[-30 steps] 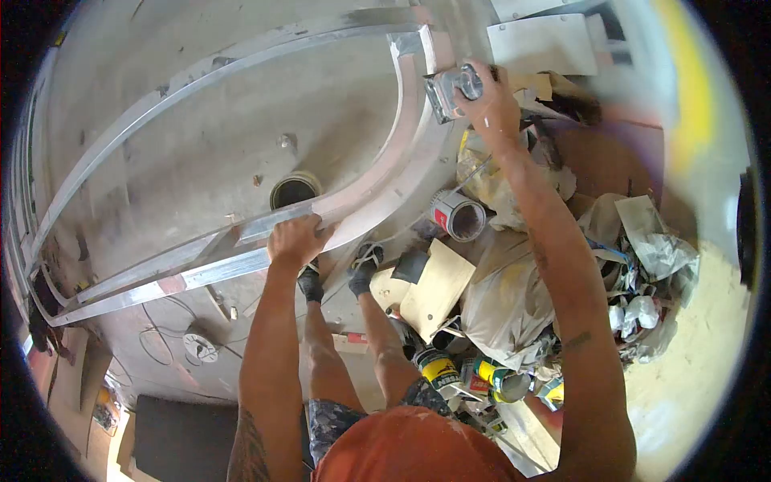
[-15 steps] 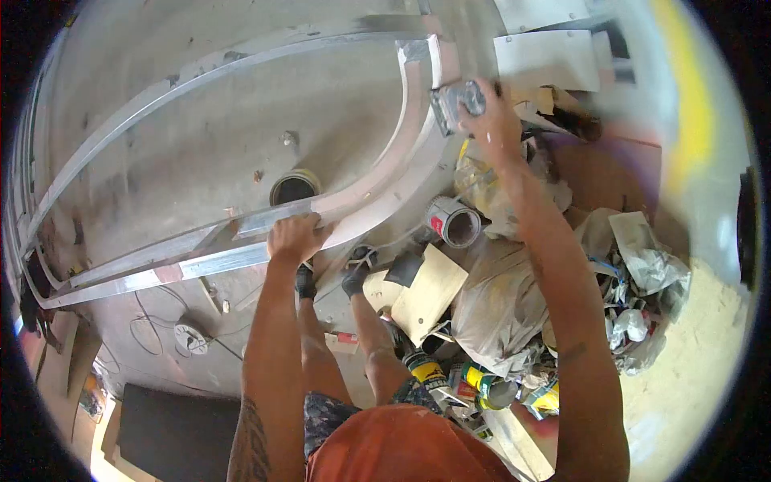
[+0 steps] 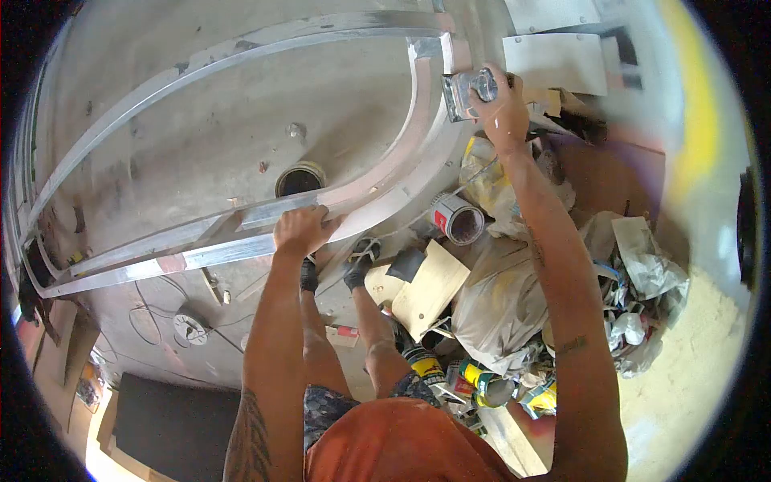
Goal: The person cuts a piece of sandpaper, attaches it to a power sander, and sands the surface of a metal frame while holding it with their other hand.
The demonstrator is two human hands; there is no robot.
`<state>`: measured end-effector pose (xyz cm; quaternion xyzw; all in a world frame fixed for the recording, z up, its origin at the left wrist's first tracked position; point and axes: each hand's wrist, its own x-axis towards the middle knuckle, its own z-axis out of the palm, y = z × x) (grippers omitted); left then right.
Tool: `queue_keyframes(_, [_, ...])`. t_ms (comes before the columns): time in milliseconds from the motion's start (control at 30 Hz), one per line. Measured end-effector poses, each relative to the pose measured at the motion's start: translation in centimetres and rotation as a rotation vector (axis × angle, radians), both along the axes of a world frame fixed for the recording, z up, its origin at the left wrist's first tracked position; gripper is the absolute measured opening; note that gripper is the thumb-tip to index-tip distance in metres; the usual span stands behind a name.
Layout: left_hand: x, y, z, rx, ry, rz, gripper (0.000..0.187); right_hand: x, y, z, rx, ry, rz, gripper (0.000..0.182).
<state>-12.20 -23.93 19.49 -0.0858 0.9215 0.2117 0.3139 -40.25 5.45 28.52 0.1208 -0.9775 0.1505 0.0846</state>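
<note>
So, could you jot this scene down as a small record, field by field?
Left grip: curled over the near rail of the curved frame
Right grip: holding a handheld sander at the frame's curved end
Inside frame's outline: round open can
Outside the curve: red-labelled tin
Heaped nearby: bulging plastic bag, yellow-labelled tins

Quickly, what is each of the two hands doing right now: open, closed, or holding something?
Left hand: closed over the near rail of the frame.
Right hand: closed, holding a boxy tool at the frame's curved end.
</note>
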Motion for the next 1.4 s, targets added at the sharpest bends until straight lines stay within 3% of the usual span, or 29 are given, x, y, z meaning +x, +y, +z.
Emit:
queue_keyframes(400, [0.1, 0.2, 0.3, 0.003, 0.029, 0.016, 0.054, 6.4, -0.1, 0.7, 0.129, -0.142, 0.167, 0.058])
queue_keyframes(500, [0.0, 0.0, 0.6, -0.006, 0.005, 0.016, 0.054, 3.8, 0.7, 0.4, 0.078, -0.137, -0.001, 0.057])
queue_keyframes(533, [0.1, 0.0, 0.5, -0.009, 0.016, 0.009, 0.054, 3.3, 0.8, -0.1, 0.094, -0.022, 0.003, 0.057])
queue_keyframes(633, [0.2, 0.0, -0.4, -0.005, 0.034, -0.017, 0.055, 4.4, 0.1, 0.0, 0.005, -0.008, 0.076, 0.057])
queue_keyframes(767, [0.2, 0.0, -0.5, -0.01, 0.025, -0.016, 0.054, 8.9, -2.4, 1.2, 0.077, -0.148, 0.032, 0.056])
queue_keyframes(833, [0.1, 0.1, -0.5, -0.012, 0.015, 0.003, 0.054, 10.3, -2.4, 1.2, 0.077, -0.168, 0.132, 0.055])
queue_keyframes(1067, [0.3, 0.0, -0.7, 0.01, 0.035, -0.015, 0.057, 7.9, -1.7, 1.0, 0.005, -0.115, -0.034, 0.056])
queue_keyframes(1267, [0.3, 0.0, -1.0, -0.009, 0.044, -0.03, 0.056, 10.5, -2.5, 1.0, 0.113, -0.161, 0.065, 0.057])
queue_keyframes(1400, [0.4, 0.1, -1.0, -0.015, 0.013, -0.031, 0.057, 8.8, -2.4, 0.6, 0.046, -0.101, 0.014, 0.057])
